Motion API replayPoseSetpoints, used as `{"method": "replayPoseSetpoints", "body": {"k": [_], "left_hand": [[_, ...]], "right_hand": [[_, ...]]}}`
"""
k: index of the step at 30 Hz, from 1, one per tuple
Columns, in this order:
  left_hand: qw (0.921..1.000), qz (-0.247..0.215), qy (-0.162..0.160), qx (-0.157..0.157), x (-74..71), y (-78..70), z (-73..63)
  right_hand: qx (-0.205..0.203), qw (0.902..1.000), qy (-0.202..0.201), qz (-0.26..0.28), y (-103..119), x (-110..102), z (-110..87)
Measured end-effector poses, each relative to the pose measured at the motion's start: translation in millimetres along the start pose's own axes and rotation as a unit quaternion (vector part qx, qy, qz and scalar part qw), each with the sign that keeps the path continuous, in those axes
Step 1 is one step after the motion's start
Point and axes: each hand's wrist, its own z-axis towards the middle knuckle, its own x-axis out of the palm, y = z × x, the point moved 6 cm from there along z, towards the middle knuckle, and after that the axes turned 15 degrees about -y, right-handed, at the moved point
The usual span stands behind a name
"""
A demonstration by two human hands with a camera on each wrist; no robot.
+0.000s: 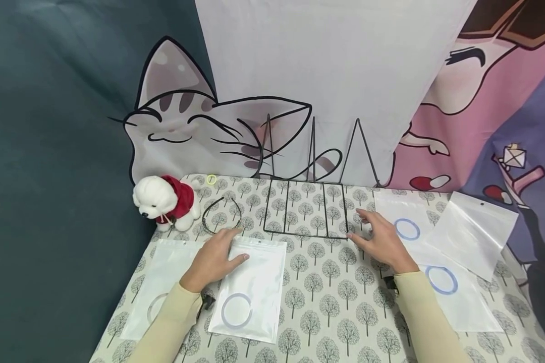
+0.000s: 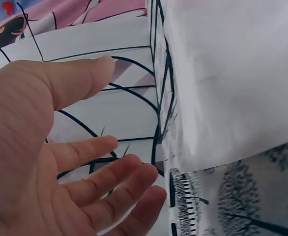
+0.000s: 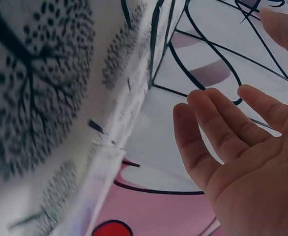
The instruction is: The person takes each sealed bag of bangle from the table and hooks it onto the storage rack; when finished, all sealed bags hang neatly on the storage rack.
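In the head view my left hand [image 1: 214,258] is held above two white zip bags, its thumb over the nearer bag [image 1: 259,282] and its wrist side over the other bag [image 1: 138,290]. A black beaded headband [image 1: 204,222] lies just beyond those fingers. My right hand [image 1: 381,241] hovers beside the front right corner of a black wire rack [image 1: 305,235], which has upright pointed loops at its back. Both wrist views show loosely bent fingers with nothing held, on the left hand [image 2: 100,172] and the right hand [image 3: 252,167].
A white plush dog [image 1: 152,194] in red clothing sits at the back left, with a small yellow-green ring [image 1: 211,175] behind it. On the right, several bags overlap, including a plain translucent one [image 1: 483,227] and one with a blue ring shape [image 1: 472,305]. A printed cloth backdrop [image 1: 336,55] hangs behind.
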Motion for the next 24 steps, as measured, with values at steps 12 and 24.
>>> {"method": "replayPoseSetpoints", "body": {"k": [12, 24], "left_hand": [[0.9967, -0.015, 0.023, -0.077, 9.8, 15.0, -11.2], [0.9877, -0.052, 0.014, -0.147, 21.4, 27.9, -12.4]], "right_hand": [[0.062, 0.9955, 0.043, 0.056, -9.8, 24.3, 9.6], [0.103, 0.9842, 0.102, 0.102, -16.9, 42.9, 12.3]]}}
